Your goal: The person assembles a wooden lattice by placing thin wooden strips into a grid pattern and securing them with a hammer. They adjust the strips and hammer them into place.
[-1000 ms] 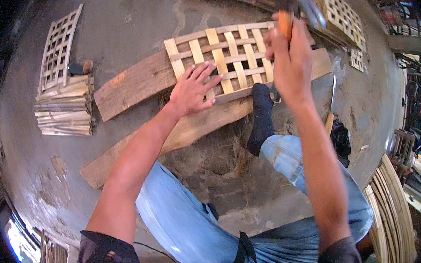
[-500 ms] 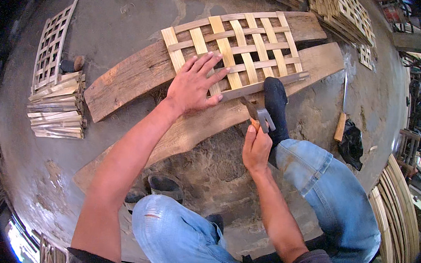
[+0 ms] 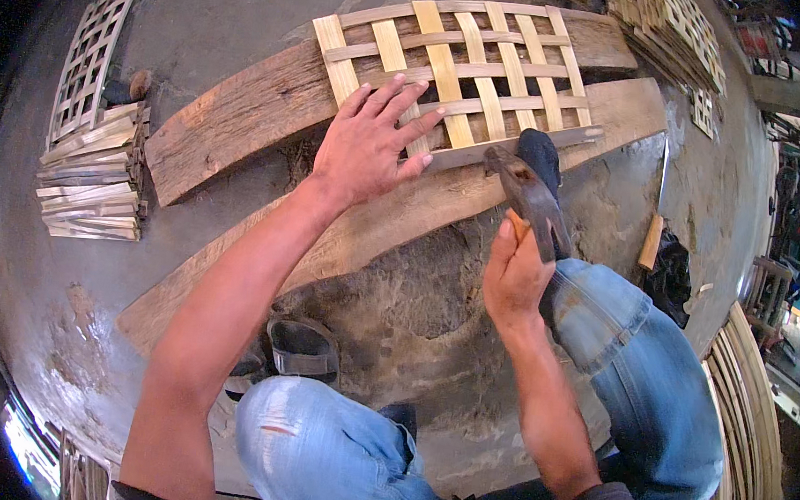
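Note:
A woven lattice panel [image 3: 447,70] of pale flat strips lies across two thick wooden boards. My left hand [image 3: 359,153] rests on its near left corner, fingers spread over the strips and thumb by the near edge strip [image 3: 469,154]. Closed round the wooden handle of a claw hammer [image 3: 534,197], my right hand [image 3: 515,283] is just this side of the panel. The hammer head is raised slightly, its end close to the near edge strip. My dark-covered foot [image 3: 543,155] presses against that edge, partly behind the hammer.
The far board [image 3: 231,124] and the near board [image 3: 364,233] lie on a concrete floor. To the left are a finished-looking lattice [image 3: 91,61] and a pile of strips [image 3: 92,193]. A wooden-handled blade [image 3: 652,237] and black bag [image 3: 670,276] lie right; stacked panels [image 3: 661,36] stand beyond.
The hammer in my right hand has turned and lifted, its head now nearer to me and larger in view. My left hand stays on the panel. The whole view has shifted slightly.

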`<state>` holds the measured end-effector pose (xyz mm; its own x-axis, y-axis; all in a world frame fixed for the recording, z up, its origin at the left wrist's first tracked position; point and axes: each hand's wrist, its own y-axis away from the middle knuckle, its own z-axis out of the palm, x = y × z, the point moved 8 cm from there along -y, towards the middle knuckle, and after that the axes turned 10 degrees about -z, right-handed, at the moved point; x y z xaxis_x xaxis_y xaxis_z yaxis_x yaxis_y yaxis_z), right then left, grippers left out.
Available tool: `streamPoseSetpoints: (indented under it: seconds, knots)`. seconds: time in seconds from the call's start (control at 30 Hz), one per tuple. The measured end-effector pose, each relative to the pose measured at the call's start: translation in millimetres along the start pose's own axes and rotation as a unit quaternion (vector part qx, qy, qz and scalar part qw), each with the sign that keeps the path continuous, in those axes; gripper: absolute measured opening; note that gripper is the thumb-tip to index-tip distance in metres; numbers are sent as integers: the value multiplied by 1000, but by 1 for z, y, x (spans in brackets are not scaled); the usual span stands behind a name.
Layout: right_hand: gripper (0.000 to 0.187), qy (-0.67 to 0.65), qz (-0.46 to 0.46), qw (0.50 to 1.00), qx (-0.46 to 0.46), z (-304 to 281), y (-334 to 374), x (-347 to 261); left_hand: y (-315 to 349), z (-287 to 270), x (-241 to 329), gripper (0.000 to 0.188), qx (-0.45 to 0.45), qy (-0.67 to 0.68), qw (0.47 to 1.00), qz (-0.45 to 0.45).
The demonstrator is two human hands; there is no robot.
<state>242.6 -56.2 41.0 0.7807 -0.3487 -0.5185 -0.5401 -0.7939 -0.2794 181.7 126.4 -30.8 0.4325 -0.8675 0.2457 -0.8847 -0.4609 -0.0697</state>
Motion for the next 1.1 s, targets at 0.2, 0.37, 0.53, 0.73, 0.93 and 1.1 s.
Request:
streamPoseSetpoints:
  seconds: [0.2, 0.37, 0.53, 0.73, 0.93, 1.1]
  knots:
    - [19, 1, 94, 994, -55, 3, -7, 4, -1, 0, 1, 57, 10, 4, 1000, 12]
    - [21, 35, 28, 999, -19, 3, -1, 11, -2, 1, 2, 56, 2, 8, 1000, 7]
    - [20, 15, 27, 999, 12, -13, 1, 0, -2, -1, 1, 57, -4, -3, 1000, 4]
    - [15, 53, 13, 996, -68, 14, -12, -3, 0, 3, 0, 57, 3, -6, 1000, 5]
    - [25, 76, -35, 995, -57, 18, -10, 2, -2, 0, 2, 57, 10, 10, 1000, 7]
    - [29, 84, -55, 995, -16, 4, -13, -43, 2, 0, -3, 59, 14, 10, 1000, 1]
